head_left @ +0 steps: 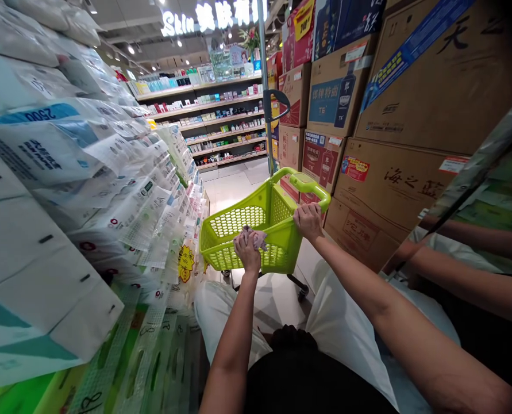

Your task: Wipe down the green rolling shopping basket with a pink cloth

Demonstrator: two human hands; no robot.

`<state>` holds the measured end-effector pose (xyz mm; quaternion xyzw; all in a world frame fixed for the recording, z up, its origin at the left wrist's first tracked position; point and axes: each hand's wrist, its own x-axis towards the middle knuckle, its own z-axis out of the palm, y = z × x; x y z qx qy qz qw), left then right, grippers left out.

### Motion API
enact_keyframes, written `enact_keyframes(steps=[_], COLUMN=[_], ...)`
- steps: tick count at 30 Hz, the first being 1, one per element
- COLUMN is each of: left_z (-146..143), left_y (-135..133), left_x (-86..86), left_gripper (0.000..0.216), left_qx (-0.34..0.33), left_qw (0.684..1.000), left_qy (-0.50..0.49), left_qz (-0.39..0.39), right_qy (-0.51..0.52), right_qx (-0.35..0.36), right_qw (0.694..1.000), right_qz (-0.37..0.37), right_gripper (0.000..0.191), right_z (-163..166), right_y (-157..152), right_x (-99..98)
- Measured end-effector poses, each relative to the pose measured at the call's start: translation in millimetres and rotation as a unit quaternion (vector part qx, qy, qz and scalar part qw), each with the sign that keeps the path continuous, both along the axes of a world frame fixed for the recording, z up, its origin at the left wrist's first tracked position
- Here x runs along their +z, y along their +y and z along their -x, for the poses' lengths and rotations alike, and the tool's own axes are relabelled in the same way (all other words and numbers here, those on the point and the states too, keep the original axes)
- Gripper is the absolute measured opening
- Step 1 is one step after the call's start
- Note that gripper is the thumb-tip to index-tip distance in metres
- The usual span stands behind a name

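A lime-green shopping cart (281, 253) with pierced basket walls stands in front of my knees, its handle (310, 185) on the far right side. My left hand (247, 250) is closed around a crumpled greyish-pink cloth (259, 238) and rests at the near rim of the basket. With my right hand (309, 221) I grip the rim corner below the handle, fingers curled over the edge. Part of the cloth is hidden under my left fingers. The part of the basket floor behind the near wall cannot be seen.
Stacked plastic-wrapped tissue packs (122, 201) rise close on the left. Cardboard cartons (393, 184) are piled on the right, near a mirror-like panel (488, 213). A grey pole (265, 75) stands beyond the cart, and shelves of small goods (225, 123) line the back.
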<state>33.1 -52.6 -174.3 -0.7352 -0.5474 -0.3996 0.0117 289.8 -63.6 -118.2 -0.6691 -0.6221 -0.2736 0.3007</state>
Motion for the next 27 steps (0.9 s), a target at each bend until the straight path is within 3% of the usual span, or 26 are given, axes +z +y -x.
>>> enact_keyframes(steps=[3, 5, 8, 11, 13, 17, 23, 25, 27], left_z=[19.3, 37.8, 65.2, 87.6, 97.0, 89.7, 51.4, 59.3, 76.1], left_y=[-0.2, 0.8, 6.2, 17.5, 26.1, 32.2, 8.7, 7.5, 12.6], left_x=[-4.6, -13.2, -28.6, -40.5, -45.3, -50.4, -51.2, -47.9, -43.5], left_gripper=[0.052, 0.049, 0.050, 0.056, 0.059, 0.058, 0.053, 0.053, 0.050], left_qx=[-0.004, 0.031, 0.147, 0.315, 0.371, 0.316, 0.159, 0.154, 0.203], left_qw=[0.999, 0.999, 0.984, 0.927, 0.897, 0.920, 0.970, 0.971, 0.958], left_qy=[0.031, 0.012, -0.078, -0.183, -0.218, -0.231, -0.184, -0.181, -0.203], left_qz=[-0.019, -0.036, -0.062, -0.093, -0.100, -0.041, 0.008, 0.002, 0.002], right_qy=[0.001, 0.005, 0.013, 0.014, 0.012, 0.007, 0.001, -0.001, -0.005], right_qx=[0.009, 0.014, 0.015, 0.019, 0.019, 0.022, 0.028, 0.028, 0.027], right_qw=[1.000, 1.000, 1.000, 1.000, 1.000, 1.000, 0.999, 0.999, 0.999], right_qz=[0.006, 0.010, 0.005, -0.005, -0.008, -0.010, -0.015, -0.019, -0.024], right_gripper=[0.028, 0.026, 0.025, 0.026, 0.027, 0.028, 0.029, 0.030, 0.031], right_z=[0.6, 1.1, 2.2, 2.5, 2.0, 0.3, -2.6, -3.1, -2.9], right_y=[-2.8, -3.8, -3.6, -2.4, -2.0, -2.5, -3.3, -4.3, -5.4], right_x=[0.2, -1.4, -5.3, -8.1, -8.6, -8.0, -6.5, -5.8, -5.5])
